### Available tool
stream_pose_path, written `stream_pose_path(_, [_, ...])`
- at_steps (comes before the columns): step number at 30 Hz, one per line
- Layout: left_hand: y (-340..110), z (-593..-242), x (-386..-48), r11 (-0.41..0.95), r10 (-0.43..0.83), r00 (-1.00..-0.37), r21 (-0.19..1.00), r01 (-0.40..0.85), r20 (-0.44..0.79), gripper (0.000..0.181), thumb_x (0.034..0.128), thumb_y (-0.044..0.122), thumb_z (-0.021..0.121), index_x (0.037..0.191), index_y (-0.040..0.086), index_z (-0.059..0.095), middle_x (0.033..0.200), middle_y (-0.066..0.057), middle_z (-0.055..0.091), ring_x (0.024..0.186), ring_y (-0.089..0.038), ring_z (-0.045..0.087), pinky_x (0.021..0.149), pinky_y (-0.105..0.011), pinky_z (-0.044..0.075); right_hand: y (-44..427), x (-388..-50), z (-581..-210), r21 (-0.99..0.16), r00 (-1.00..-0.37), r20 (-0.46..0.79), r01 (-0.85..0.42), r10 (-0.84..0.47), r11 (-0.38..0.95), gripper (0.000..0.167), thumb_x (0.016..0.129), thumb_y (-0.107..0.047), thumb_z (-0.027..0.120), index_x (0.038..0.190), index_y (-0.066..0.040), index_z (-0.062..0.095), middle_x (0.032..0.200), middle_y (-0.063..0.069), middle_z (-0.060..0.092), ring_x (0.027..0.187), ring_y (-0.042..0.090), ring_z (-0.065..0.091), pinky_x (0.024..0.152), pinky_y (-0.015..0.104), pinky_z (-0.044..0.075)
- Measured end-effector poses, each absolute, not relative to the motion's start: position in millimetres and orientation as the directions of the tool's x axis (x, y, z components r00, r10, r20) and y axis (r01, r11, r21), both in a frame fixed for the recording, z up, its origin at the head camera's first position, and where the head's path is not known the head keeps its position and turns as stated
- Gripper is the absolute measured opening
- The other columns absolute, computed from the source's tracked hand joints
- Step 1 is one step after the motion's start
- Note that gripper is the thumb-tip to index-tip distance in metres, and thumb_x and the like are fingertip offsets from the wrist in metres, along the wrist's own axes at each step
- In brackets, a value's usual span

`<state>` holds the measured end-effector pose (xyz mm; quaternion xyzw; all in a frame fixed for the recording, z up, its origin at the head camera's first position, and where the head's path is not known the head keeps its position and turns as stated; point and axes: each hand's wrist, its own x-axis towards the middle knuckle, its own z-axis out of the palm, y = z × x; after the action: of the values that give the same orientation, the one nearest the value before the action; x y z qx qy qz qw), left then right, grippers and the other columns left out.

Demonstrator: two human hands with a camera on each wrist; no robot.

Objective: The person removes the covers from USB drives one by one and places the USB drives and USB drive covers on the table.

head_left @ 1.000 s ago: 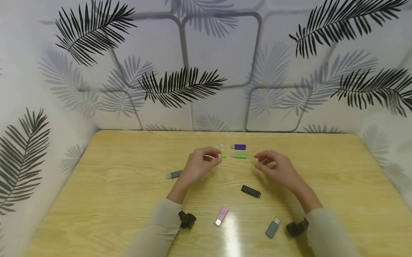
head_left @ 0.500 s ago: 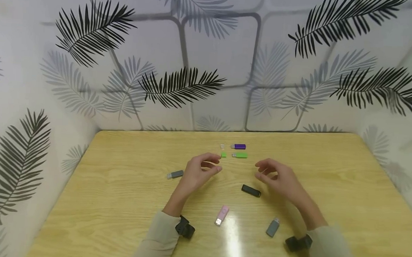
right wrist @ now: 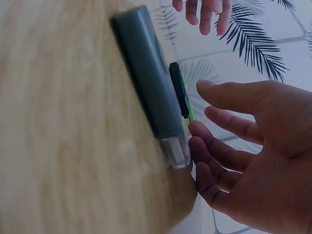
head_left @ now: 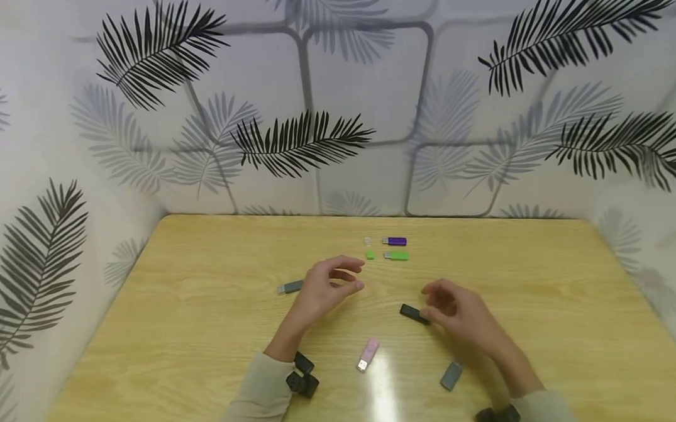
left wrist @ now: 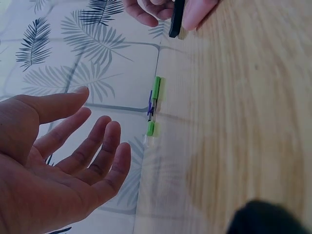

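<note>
My left hand (head_left: 322, 292) hovers over the table, fingers relaxed and slightly bent, with nothing in its grasp. A grey USB stick (head_left: 292, 287) lies just left of it, partly hidden by the hand. The right hand (head_left: 462, 312) hangs with loosely curved fingers beside a black USB stick (head_left: 411, 312); its thumb overlaps that stick's right end in the head view. In the right wrist view a gap shows between the fingers and the black stick (right wrist: 179, 90). Nearer lie a pink USB stick (head_left: 368, 355) and a second grey one (head_left: 451, 376).
Towards the back of the wooden table (head_left: 228, 250), a green USB stick (head_left: 398, 256) lies beside a small green cap (head_left: 370, 255). Behind them are a purple USB stick (head_left: 396, 241) and a small clear cap (head_left: 367, 241). A leaf-patterned wall (head_left: 361, 193) borders the table.
Both hands have drawn back from the green stick and cap towards the person. The right hand has come down to the black USB stick, while the left has lately stayed almost still.
</note>
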<state>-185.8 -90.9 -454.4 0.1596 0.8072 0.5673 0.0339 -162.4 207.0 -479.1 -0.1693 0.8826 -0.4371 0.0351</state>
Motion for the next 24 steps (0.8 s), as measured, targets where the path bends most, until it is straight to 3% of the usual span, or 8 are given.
stream_pose_path(10, [-77.0,-457.0,-178.4,0.292,0.349,-0.930,0.930,0.225,0.115,0.034,0.0935,0.003,0.075,0.127,0.001,0.068,0.122,-0.020,0.068,0.103,-0.030,0.068,0.085,-0.037,0.059,204.8,-156.9,-473.0,-0.734,-0.933,0.005,-0.248,-0.361,0.632,0.029,0.086,-0.016,0.084,0.111,-0.008,0.071,0.101,-0.001,0.069,0.100,0.020,0.063,0.094,0.046,0.052])
stream_pose_path(16, [-70.0,-458.2,-173.7,0.306,0.368,-0.926,0.929,0.207,0.085,0.034,0.0930,0.003,0.075,0.126,0.001,0.068,0.122,-0.017,0.068,0.103,-0.028,0.067,0.085,-0.034,0.058,203.0,-156.1,-473.9,-0.721,-0.930,-0.011,-0.247,-0.366,0.648,0.019,0.086,-0.011,0.082,0.103,-0.011,0.074,0.099,-0.002,0.070,0.096,0.018,0.062,0.093,0.047,0.051])
stream_pose_path(24, [-60.4,-458.1,-168.9,0.315,0.399,-0.913,0.923,0.222,0.084,0.030,0.0930,0.004,0.076,0.123,0.002,0.070,0.121,-0.016,0.069,0.103,-0.027,0.068,0.084,-0.032,0.058,202.0,-155.9,-472.6,-0.725,-0.930,-0.015,-0.244,-0.368,0.644,0.017,0.088,-0.009,0.080,0.104,-0.012,0.074,0.103,-0.001,0.070,0.098,0.019,0.063,0.094,0.048,0.052])
